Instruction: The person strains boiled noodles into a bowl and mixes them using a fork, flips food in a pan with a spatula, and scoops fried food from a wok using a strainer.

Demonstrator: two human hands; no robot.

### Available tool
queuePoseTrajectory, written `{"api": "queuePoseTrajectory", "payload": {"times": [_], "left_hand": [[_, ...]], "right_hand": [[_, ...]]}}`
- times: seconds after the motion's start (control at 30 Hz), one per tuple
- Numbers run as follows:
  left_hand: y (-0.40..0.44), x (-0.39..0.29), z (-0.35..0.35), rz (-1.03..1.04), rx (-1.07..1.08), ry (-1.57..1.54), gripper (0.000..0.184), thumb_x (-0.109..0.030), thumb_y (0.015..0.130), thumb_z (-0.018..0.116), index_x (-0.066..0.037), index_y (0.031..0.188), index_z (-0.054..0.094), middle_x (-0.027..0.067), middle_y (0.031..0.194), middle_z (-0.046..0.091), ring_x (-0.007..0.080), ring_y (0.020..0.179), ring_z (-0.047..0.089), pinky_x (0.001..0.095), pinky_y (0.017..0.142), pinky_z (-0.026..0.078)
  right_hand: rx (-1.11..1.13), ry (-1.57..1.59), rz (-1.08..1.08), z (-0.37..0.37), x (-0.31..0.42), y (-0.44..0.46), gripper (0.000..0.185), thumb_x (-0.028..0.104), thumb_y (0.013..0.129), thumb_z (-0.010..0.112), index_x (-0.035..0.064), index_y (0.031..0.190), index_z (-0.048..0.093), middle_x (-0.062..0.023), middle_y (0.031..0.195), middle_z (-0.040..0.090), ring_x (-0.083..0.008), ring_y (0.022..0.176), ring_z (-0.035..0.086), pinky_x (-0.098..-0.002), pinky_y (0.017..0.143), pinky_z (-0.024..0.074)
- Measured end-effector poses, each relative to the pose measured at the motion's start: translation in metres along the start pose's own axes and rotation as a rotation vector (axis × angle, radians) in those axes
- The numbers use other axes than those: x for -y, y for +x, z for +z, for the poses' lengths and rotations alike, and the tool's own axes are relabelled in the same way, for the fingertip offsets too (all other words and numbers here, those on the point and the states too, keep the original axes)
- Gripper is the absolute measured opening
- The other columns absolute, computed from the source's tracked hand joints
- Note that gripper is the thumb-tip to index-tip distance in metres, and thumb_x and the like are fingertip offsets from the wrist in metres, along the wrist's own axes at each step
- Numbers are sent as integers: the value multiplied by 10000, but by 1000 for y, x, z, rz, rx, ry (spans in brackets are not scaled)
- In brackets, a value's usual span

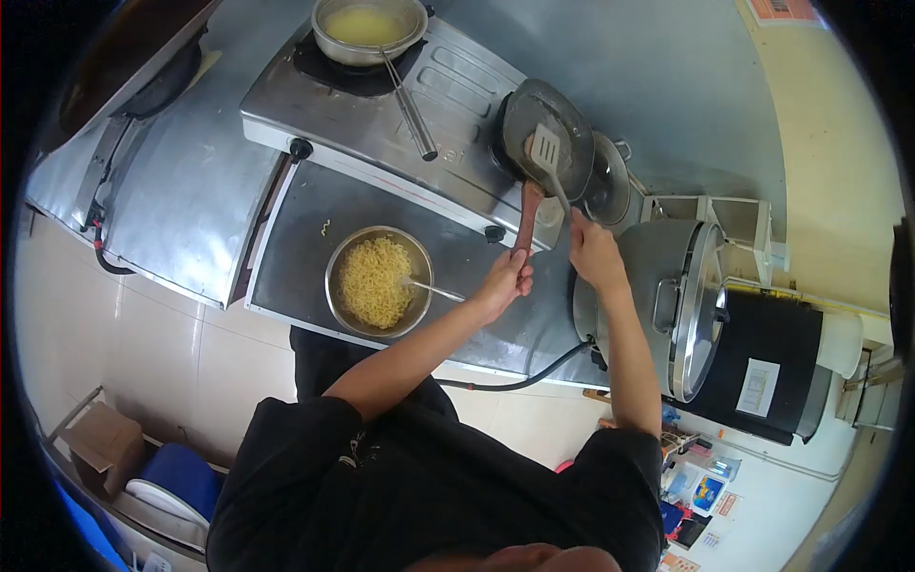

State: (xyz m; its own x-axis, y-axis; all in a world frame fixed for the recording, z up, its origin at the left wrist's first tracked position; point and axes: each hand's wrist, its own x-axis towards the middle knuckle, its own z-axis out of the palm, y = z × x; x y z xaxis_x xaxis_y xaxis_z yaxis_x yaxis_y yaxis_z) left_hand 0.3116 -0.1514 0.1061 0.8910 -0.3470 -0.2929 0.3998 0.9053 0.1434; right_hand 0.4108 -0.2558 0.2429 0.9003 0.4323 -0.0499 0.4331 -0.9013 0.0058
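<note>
My left hand (507,284) is wrapped round the wooden handle of a dark frying pan (572,119), which is tilted over the right burner of the stove. In my right hand (596,250) is the grey handle of a slotted spatula (546,148), its blade inside the pan. Something brownish lies under the blade, too small to make out. A steel bowl (426,303) of yellow noodles (375,281) stands on the counter left of my left hand, with a metal utensil (438,290) resting in it.
On the steel stove (276,100), a pot (319,43) holds yellowish liquid, with a handled utensil (413,119) across its rim. A large lidded cooker (639,257) stands right of my right hand. Behind the pan is a round lid (608,186). A black hose (515,385) runs along the counter's front edge.
</note>
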Motion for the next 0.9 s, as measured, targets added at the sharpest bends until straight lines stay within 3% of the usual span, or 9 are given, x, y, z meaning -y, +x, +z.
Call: {"api": "queuePoseTrajectory", "payload": {"times": [0.17,0.27,0.47,0.57,0.67,0.9], "left_hand": [[-1,0,2,-1,-6,-53,247,-279,1040,403,-70,1157,463,-7,772,436,118,642,412,265,608,378],[1,2,4,26,-10,-134,247,-280,1038,409,-73,1162,465,-10,779,432,114,648,411,262,616,382],[6,8,5,27,1,-107,244,-285,1034,422,-84,1160,477,-17,778,433,112,651,414,263,621,385],[8,8,1,19,26,-88,243,-286,1035,419,-86,1161,480,-17,772,433,112,651,414,263,618,382],[11,8,-3,9,55,-115,247,-286,1037,414,-83,1162,480,-15,768,436,113,650,415,263,614,378],[10,10,-4,-1,54,-93,259,-301,1029,431,-82,1157,486,-5,794,461,131,684,451,283,657,418]], "right_hand": [[-53,-79,75,13,-25,58,221,150,917,484,7,1032,607,-279,855,641,-473,837,622,-543,736,507],[-14,-90,-9,8,-37,48,212,147,912,486,6,1021,602,-277,828,634,-473,829,615,-551,726,499],[3,38,-77,-21,7,7,177,131,899,487,1,959,592,-285,833,627,-473,834,610,-554,732,492],[64,-26,-67,-12,1,43,177,132,900,488,-2,951,592,-278,840,633,-468,835,616,-548,745,495],[-17,-44,-80,1,-6,66,177,129,899,490,-4,960,590,-272,850,639,-472,836,619,-550,758,494],[82,-28,-22,-15,22,11,184,136,902,486,19,985,602,-274,843,631,-472,862,605,-541,759,484]]}}
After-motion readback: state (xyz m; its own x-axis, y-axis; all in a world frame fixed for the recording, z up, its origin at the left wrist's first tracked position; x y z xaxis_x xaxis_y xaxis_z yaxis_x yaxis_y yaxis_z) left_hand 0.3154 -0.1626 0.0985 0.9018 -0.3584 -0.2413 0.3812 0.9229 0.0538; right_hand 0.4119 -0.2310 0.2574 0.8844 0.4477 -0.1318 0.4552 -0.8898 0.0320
